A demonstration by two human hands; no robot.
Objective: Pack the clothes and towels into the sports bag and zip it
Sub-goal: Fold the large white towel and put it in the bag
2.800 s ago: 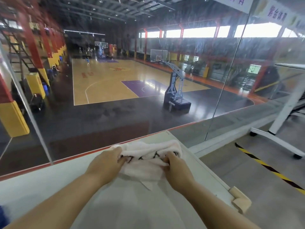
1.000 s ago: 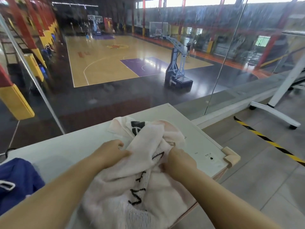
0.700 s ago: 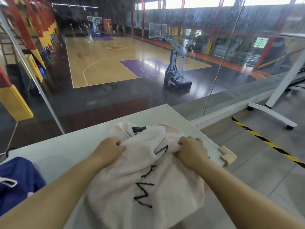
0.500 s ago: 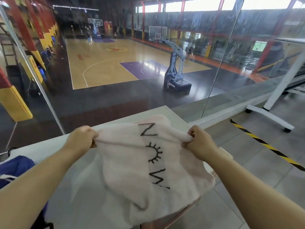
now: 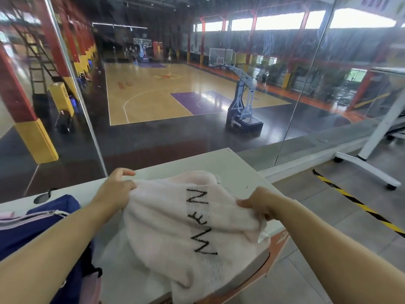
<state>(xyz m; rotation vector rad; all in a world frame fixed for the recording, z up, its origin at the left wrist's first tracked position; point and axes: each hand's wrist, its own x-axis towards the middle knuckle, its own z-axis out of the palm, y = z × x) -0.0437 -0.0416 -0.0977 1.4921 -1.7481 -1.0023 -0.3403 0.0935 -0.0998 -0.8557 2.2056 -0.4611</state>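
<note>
You've shaken the towel (image 5: 186,229) out of its bunch and brought it down. It now drapes over the desk (image 5: 236,170), its lower part hanging past the near edge. Your left hand (image 5: 118,189) pinches its left edge, and your right hand (image 5: 256,205) grips the right. The bag (image 5: 32,227) sits at your left, towel not yet in it — fold next, I'd judge.

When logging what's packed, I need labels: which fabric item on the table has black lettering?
The pale pink towel, which the left hand and right hand hold spread; the navy sports bag beside it shows none.
</note>
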